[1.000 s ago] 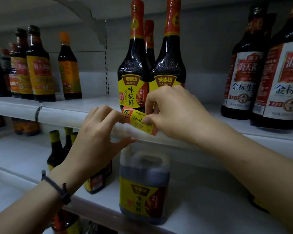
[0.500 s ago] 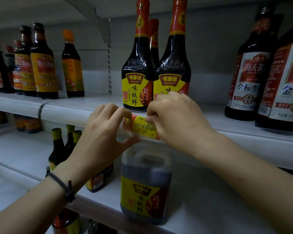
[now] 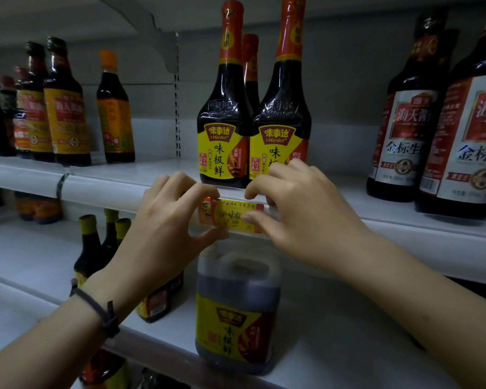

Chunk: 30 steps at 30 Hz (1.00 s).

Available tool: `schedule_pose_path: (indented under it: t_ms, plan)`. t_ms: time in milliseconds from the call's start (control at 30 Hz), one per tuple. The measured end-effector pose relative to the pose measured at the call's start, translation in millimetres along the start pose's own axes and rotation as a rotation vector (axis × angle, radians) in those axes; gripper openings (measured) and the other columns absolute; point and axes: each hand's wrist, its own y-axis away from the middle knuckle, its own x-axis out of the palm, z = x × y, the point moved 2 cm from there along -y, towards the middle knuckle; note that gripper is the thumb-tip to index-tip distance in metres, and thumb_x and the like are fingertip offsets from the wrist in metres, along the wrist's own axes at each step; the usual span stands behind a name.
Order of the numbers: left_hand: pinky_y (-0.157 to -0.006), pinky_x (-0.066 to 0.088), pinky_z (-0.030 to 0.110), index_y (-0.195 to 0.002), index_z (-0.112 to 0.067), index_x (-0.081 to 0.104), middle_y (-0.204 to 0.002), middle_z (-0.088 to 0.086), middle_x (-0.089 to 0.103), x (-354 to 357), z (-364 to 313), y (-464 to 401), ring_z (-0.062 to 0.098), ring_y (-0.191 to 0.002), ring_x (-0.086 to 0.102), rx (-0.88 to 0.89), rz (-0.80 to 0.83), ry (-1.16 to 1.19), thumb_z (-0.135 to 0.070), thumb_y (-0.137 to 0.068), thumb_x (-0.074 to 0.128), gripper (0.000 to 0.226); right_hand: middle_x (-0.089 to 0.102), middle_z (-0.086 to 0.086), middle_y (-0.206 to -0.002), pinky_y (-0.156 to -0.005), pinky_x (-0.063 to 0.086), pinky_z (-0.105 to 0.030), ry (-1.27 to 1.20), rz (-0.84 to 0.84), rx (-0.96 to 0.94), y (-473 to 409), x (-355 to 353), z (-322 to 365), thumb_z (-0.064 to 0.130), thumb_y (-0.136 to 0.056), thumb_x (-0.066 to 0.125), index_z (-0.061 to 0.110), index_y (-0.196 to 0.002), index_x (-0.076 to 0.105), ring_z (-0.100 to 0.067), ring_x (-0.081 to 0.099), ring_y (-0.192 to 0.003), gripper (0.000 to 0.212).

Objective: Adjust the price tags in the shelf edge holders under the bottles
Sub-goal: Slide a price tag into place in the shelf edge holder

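Both hands worked a yellow-and-red price tag at the front edge of the upper shelf, directly beneath two tall soy sauce bottles. The left hand had its grip pinched on the tag's left end, forefinger on top and thumb under the lower edge; the right hand pressed the tag's right end, thumb flat on its face and fingers hooked over the shelf lip, so that grip too was closed on the tag.

The tag sat slightly askew against the pale shelf edge holder, and whether its lower edge was seated in the channel could not be made out. The risk from here appeared to be creasing or tearing: the tag looked like thin printed card with handwritten figures, and uneven pressure from the two ends could buckle it or pop it out of the strip. The right fingers lay just in front of the bottle bases; a push too far back might nudge the smooth, narrow-necked glass, which looked top-heavy.

Below, a squat translucent plastic jug with a moulded handle stood on the lower shelf, directly under the tag.
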Motion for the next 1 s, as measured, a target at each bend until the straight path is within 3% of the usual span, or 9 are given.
schedule_pose_path:
  t_ms: [133, 233, 500, 767, 867, 1000]
  plan:
    - [-0.073, 0.044, 0.041, -0.107, -0.013, 0.065, -0.098, 0.008, 0.055, -1.2, 0.1, -0.2, 0.028, -0.091, 0.048, -0.001, 0.001, 0.012, -0.048, -0.072, 0.071, 0.050, 0.044, 0.011, -0.084, -0.074, 0.029, -0.031, 0.020, 0.022, 0.003, 0.7, 0.9, -1.1, 0.043, -0.084, 0.073, 0.024, -0.093, 0.069, -0.014, 0.037, -0.085, 0.021]
    - [-0.074, 0.046, 0.044, -0.108, -0.013, 0.064, -0.099, 0.008, 0.055, -2.0, 0.7, -1.6, 0.028, -0.091, 0.050, 0.012, 0.013, 0.013, -0.048, -0.072, 0.071, 0.051, 0.042, 0.014, -0.085, -0.075, 0.027, -0.030, -0.005, -0.007, 0.008, 0.3, 1.0, -0.2, 0.039, -0.083, 0.076, 0.024, -0.099, 0.067, -0.012, 0.036, -0.085, 0.023]
    - [-0.071, 0.044, 0.039, -0.104, -0.016, 0.064, -0.098, 0.004, 0.052, -1.5, 2.5, -1.7, 0.022, -0.091, 0.046, 0.030, 0.027, 0.012, -0.049, -0.073, 0.071, 0.046, 0.046, 0.010, -0.086, -0.076, 0.028, -0.030, -0.012, 0.001, 0.007, 1.7, 2.4, -2.0, 0.039, -0.086, 0.073, 0.024, -0.093, 0.070, -0.014, 0.037, -0.085, 0.017]
    - [-0.073, 0.047, 0.040, -0.105, -0.015, 0.064, -0.101, 0.006, 0.053, 0.0, 3.3, -1.2, 0.024, -0.094, 0.048, 0.037, 0.033, 0.010, -0.050, -0.074, 0.069, 0.047, 0.058, 0.002, -0.086, -0.073, 0.038, -0.038, 0.029, -0.032, -0.024, 2.9, 4.3, -0.2, 0.033, -0.084, 0.076, 0.018, -0.085, 0.070, -0.025, 0.048, -0.086, 0.015]
    - [-0.073, 0.047, 0.038, -0.107, -0.016, 0.064, -0.102, 0.004, 0.052, 0.3, 3.5, 0.2, 0.023, -0.093, 0.048, 0.041, 0.030, 0.016, -0.051, -0.076, 0.068, 0.048, 0.059, -0.001, -0.084, -0.069, 0.033, -0.036, 0.096, -0.052, -0.066, 5.2, 4.9, -1.6, 0.030, -0.083, 0.077, 0.016, -0.082, 0.071, -0.026, 0.049, -0.082, 0.015]
    - [-0.071, 0.044, 0.032, -0.111, -0.016, 0.063, -0.098, 0.003, 0.050, 0.8, 1.9, 2.6, 0.020, -0.090, 0.045, 0.045, 0.023, 0.014, -0.057, -0.080, 0.061, 0.052, 0.062, -0.001, -0.087, -0.068, 0.034, -0.036, 0.121, -0.058, -0.085, 7.0, 7.5, -1.0, 0.025, -0.084, 0.077, 0.018, -0.095, 0.074, -0.028, 0.051, -0.083, 0.013]
